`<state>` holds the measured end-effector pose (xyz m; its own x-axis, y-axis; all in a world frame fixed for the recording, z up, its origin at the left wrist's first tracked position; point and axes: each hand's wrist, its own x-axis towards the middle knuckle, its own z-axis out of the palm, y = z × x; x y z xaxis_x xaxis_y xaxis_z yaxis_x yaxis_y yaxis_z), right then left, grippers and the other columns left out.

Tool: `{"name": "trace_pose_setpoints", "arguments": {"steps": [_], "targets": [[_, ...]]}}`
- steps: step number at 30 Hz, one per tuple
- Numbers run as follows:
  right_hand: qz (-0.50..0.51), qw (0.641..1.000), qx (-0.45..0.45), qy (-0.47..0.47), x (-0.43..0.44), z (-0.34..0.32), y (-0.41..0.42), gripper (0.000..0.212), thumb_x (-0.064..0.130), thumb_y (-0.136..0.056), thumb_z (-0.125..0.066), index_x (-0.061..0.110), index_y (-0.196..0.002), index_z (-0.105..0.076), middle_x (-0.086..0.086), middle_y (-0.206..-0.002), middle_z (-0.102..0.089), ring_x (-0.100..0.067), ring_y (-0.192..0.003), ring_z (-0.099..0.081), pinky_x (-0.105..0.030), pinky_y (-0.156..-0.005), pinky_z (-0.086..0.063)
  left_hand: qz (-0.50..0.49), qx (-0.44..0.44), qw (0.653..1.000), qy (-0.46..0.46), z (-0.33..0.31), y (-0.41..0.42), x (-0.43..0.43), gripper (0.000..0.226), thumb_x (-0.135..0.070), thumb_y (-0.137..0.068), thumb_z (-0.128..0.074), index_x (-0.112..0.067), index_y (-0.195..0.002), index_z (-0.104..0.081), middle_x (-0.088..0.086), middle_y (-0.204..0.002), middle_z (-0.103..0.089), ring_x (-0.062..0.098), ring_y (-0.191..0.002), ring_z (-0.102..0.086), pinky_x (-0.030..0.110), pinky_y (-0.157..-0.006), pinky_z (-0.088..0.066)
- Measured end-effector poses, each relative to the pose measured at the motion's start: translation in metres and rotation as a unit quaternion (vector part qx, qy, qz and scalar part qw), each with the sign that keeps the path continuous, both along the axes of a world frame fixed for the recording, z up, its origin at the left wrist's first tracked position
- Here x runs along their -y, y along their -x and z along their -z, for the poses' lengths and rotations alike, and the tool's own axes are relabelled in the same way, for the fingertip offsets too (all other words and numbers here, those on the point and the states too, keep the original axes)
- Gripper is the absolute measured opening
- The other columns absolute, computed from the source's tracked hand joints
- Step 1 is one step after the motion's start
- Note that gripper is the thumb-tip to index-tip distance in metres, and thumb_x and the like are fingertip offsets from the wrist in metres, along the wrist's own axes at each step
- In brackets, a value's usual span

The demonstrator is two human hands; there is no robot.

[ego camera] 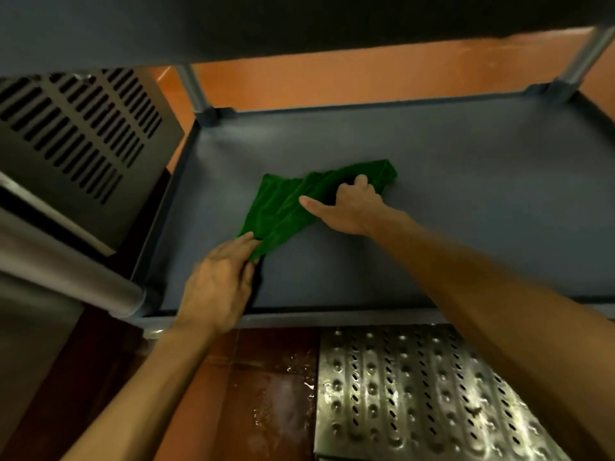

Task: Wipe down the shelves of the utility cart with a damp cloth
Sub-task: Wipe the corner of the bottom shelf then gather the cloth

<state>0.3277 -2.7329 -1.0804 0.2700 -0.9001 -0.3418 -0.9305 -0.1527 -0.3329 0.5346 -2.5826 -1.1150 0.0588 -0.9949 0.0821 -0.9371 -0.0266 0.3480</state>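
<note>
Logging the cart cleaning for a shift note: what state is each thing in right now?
green cloth: rumpled, lying on the shelf, held at both ends
lower shelf: carries the cloth
left hand: pinches the cloth's near corner
right hand: grips the cloth's far part
floor tiles: wet, glistening
metal grate: lying flat

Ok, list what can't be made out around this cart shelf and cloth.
Head view only:
- Upper shelf: top surface hidden; only the underside shows.
- Lower shelf: right end cut off by the frame edge; near rim partly behind the right forearm.
- Green cloth: dampness unreadable; its middle is covered by the right hand.
- Left hand: its hold on the cloth's corner hidden behind the hand itself.
</note>
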Motion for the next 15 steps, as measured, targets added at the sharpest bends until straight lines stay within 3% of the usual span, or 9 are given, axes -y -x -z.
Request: {"name": "trace_pose_setpoints", "arguments": {"steps": [2,6,8,12,15], "targets": [[0.005,1.0,0.001,0.012,0.005,0.002,-0.016,0.1,0.082,-0.084,-0.035,0.002,-0.142,-0.043,-0.023,-0.162,-0.001,-0.044,-0.147,-0.011,-0.054,-0.117,-0.017,0.006,0.021,1.0,-0.001,0.006,-0.004,-0.002,0.048,-0.038,-0.098,-0.038,-0.018,-0.137,-0.058,0.002,-0.144,-0.056,0.027,-0.131,-0.053,0.051,-0.108,-0.043],[-0.012,0.999,0.002,0.038,0.013,0.005,-0.046,0.08,0.073,-0.084,-0.045,0.012,-0.136,-0.049,-0.017,-0.162,-0.006,-0.042,-0.146,-0.013,-0.054,-0.116,-0.015,0.007,0.03,0.999,0.009,0.003,-0.006,-0.004,0.052,-0.046,-0.097,-0.038,-0.016,-0.131,-0.063,0.003,-0.137,-0.062,0.028,-0.129,-0.053,0.052,-0.106,-0.042],[-0.037,0.999,-0.007,0.038,0.014,0.004,-0.062,0.079,0.068,-0.085,-0.048,0.013,-0.141,-0.043,-0.016,-0.161,-0.008,-0.043,-0.144,-0.013,-0.054,-0.116,-0.016,0.013,0.026,0.999,0.014,0.002,-0.005,-0.01,0.054,-0.05,-0.097,-0.038,-0.019,-0.133,-0.062,0.001,-0.139,-0.06,0.026,-0.133,-0.05,0.051,-0.108,-0.04],[-0.105,0.993,-0.031,0.045,0.01,0.0,-0.089,0.063,0.045,-0.088,-0.054,0.016,-0.143,-0.04,-0.014,-0.155,-0.02,-0.044,-0.138,-0.023,-0.051,-0.113,-0.022,0.019,0.017,1.0,-0.002,0.005,-0.005,-0.023,0.056,-0.056,-0.098,-0.029,-0.031,-0.145,-0.048,-0.009,-0.152,-0.046,0.019,-0.146,-0.032,0.047,-0.117,-0.027],[-0.155,0.986,-0.023,0.051,0.002,-0.002,-0.101,0.06,0.033,-0.088,-0.056,0.017,-0.144,-0.041,-0.014,-0.148,-0.029,-0.043,-0.134,-0.029,-0.048,-0.113,-0.024,0.017,0.009,1.0,0.013,0.006,-0.004,-0.029,0.056,-0.05,-0.101,-0.031,-0.026,-0.151,-0.038,-0.004,-0.153,-0.045,0.02,-0.147,-0.031,0.05,-0.117,-0.027]]}}
